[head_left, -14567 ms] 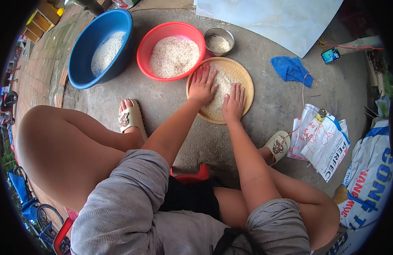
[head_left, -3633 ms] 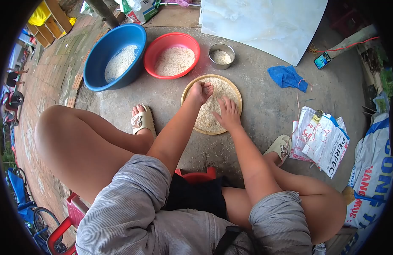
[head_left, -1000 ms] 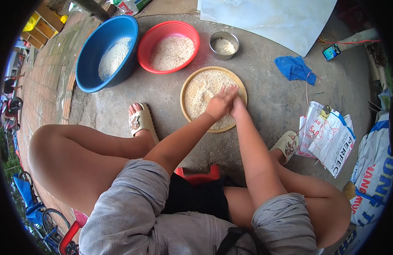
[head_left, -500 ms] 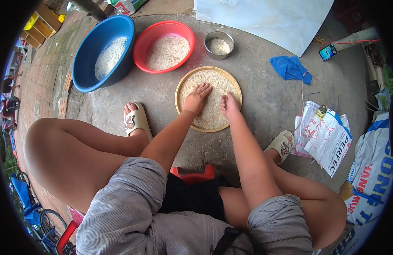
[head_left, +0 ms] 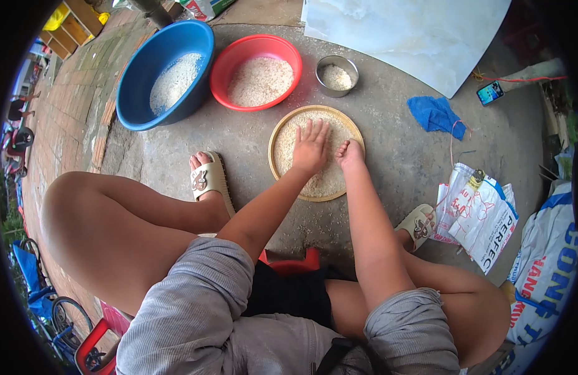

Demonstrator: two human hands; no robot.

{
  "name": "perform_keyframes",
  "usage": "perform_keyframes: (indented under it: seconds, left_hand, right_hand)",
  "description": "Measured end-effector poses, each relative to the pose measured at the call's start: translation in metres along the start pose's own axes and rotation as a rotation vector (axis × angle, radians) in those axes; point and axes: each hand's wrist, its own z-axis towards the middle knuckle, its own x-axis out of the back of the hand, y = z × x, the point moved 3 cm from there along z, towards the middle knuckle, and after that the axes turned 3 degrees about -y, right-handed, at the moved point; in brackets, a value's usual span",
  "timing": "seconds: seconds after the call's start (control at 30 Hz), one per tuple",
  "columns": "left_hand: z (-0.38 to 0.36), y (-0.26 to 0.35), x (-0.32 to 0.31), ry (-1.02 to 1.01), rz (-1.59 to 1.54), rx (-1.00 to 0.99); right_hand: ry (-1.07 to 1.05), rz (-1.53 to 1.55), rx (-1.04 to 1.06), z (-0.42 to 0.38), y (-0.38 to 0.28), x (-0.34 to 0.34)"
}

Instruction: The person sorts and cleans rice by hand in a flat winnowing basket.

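A round woven tray (head_left: 276, 164) filled with rice grains (head_left: 289, 134) lies on the ground in front of me. My left hand (head_left: 310, 152) lies palm down on the rice, its fingers spread and pointing away from me. At the right rim of the tray, my right hand (head_left: 349, 154) is curled closed; whatever it may hold is hidden inside the fingers. Beyond the tray are a red basin (head_left: 292, 56) and a small metal bowl (head_left: 355, 78), both with grains in them. A blue basin (head_left: 129, 103) holding whiter grains stands to the left.
A blue cloth (head_left: 432, 114) and a phone (head_left: 490, 92) lie to the right. Printed sacks (head_left: 486, 219) are near my right foot, with a larger white sack (head_left: 545, 262) farther right. A pale marbled sheet (head_left: 407, 37) covers ground at the back.
My left hand has shifted rightward across the rice and its fingers have spread wider. The right hand stays closed, now nearer the tray's right rim. The whole view has shifted slightly.
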Motion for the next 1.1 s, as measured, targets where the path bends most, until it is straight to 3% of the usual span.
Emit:
perform_keyframes:
  seconds: [0.07, 0.2, 0.33, 0.43, 0.5, 0.53, 0.6, 0.73, 0.8, 0.87, 0.93, 0.97, 1.03, 1.1]
  left_hand:
    - [-0.006, -0.031, -0.002, 0.007, 0.164, 0.161]
    - [-0.017, -0.044, 0.006, -0.076, 0.226, 0.066]
    - [-0.015, -0.046, 0.001, -0.088, 0.251, 0.095]
    - [-0.014, -0.045, 0.003, -0.106, 0.241, 0.105]
    - [-0.015, -0.045, 0.004, -0.114, 0.224, 0.100]
    - [-0.014, -0.046, 0.006, -0.122, 0.212, 0.089]
    - [-0.013, -0.047, 0.007, -0.134, 0.212, 0.088]
    - [-0.015, -0.050, 0.001, -0.122, 0.172, 0.081]
    - [-0.011, -0.057, 0.002, -0.052, 0.057, 0.099]
    - [-0.015, -0.057, 0.014, 0.016, -0.053, 0.109]
    - [-0.027, -0.058, 0.045, 0.268, 0.160, 0.375]
    - [-0.029, -0.060, 0.049, 0.274, 0.163, 0.365]
    - [-0.037, -0.079, 0.047, 0.197, -0.035, 0.733]
    - [-0.038, -0.084, 0.040, 0.183, -0.088, 0.741]
  right_hand:
    - [0.029, -0.019, 0.066, -0.015, -0.002, -0.028]
    - [-0.006, 0.048, 0.082, -0.018, -0.014, -0.089]
    - [-0.139, -0.080, 0.418, -0.063, -0.059, -0.162]
    - [-0.271, -0.072, 0.493, -0.060, -0.082, -0.187]
    - [-0.033, -0.567, 0.455, -0.101, -0.082, -0.196]
    - [-0.037, -0.565, 0.457, -0.094, -0.077, -0.185]
    - [0.248, -1.201, 0.715, -0.058, -0.069, -0.142]
    - [0.700, -1.480, 1.055, -0.057, -0.026, -0.034]
    - [0.704, -1.717, 1.098, -0.083, -0.004, -0.005]
    - [0.657, -1.724, 1.115, -0.096, 0.003, 0.021]
    - [0.615, -1.719, 1.133, -0.092, 0.003, 0.035]
    - [0.579, -1.648, 1.134, -0.090, 0.001, 0.039]
    - [0.537, -1.564, 1.152, -0.085, -0.008, 0.042]
    - [0.493, -1.466, 0.898, -0.088, -0.015, 0.034]
